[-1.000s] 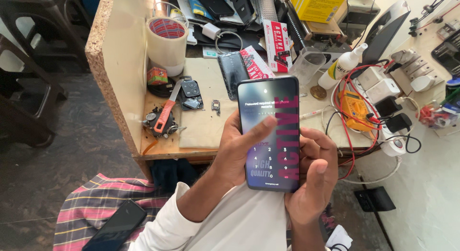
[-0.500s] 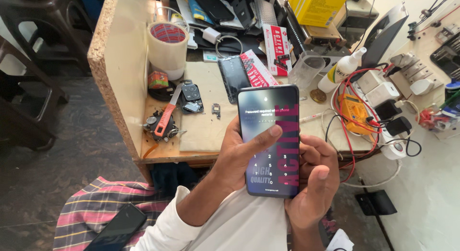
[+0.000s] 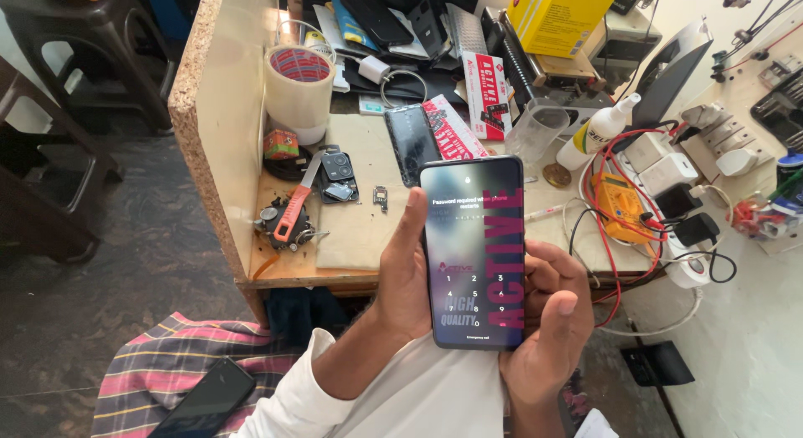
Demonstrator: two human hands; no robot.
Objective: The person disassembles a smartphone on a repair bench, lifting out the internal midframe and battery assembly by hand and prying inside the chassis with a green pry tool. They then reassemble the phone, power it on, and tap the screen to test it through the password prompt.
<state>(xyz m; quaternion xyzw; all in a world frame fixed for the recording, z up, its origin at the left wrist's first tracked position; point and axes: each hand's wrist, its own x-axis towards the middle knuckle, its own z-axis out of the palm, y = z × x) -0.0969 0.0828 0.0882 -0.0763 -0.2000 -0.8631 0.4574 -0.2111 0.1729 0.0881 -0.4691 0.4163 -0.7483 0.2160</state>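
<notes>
The bench (image 3: pixel 360 237) sits cluttered ahead. Just short of its near edge, both hands hold a phone (image 3: pixel 473 252) upright, its lit screen facing the camera. It looks stiff, smooth, light and breakable, best held by its long edges. The left hand (image 3: pixel 407 275) clasps one edge; the right hand (image 3: pixel 548 321) cradles the other, thumb raised.

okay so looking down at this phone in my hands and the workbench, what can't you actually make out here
- Head view: the back of the phone faces away; the left hand and right hand cover its edges.
- The yellow box is cut off by the top edge.
- Small parts beside the orange-handled tool are too small to identify.
</notes>
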